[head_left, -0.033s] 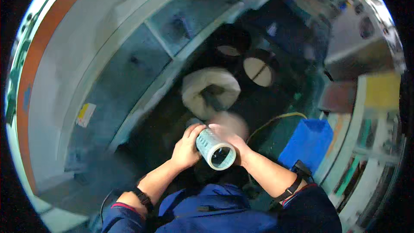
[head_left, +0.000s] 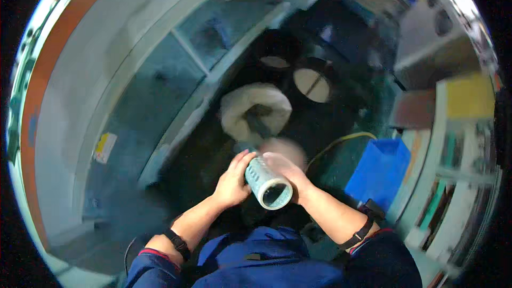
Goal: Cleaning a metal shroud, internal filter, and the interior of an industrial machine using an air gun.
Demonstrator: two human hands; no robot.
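A pale grey-green hollow cylinder [head_left: 258,177] with a row of dark marks or slots along its side is held between my two hands, its round open end tilted toward me. My left hand [head_left: 232,183] is closed on its left side, fingers over the top. Against the right side lies my right hand [head_left: 290,175], its fingers partly hidden behind the cylinder. Just beyond my fingers is a blurred, pale pinkish round shape [head_left: 287,151] whose kind I cannot make out. The cylinder's far end is hard to see.
Ahead stands a bin with a whitish lining [head_left: 234,112], near round pale-topped containers [head_left: 312,85]. A blue plastic bin [head_left: 373,173] is at the right, beside a yellow hose or cable [head_left: 341,140] and a shelf [head_left: 453,173]. A long grey cabinet [head_left: 149,90] curves along the left.
The surroundings have shifted slightly left in the picture. My left fingers sit a little differently on the cylinder; both hands still hold it in nearly the same place.
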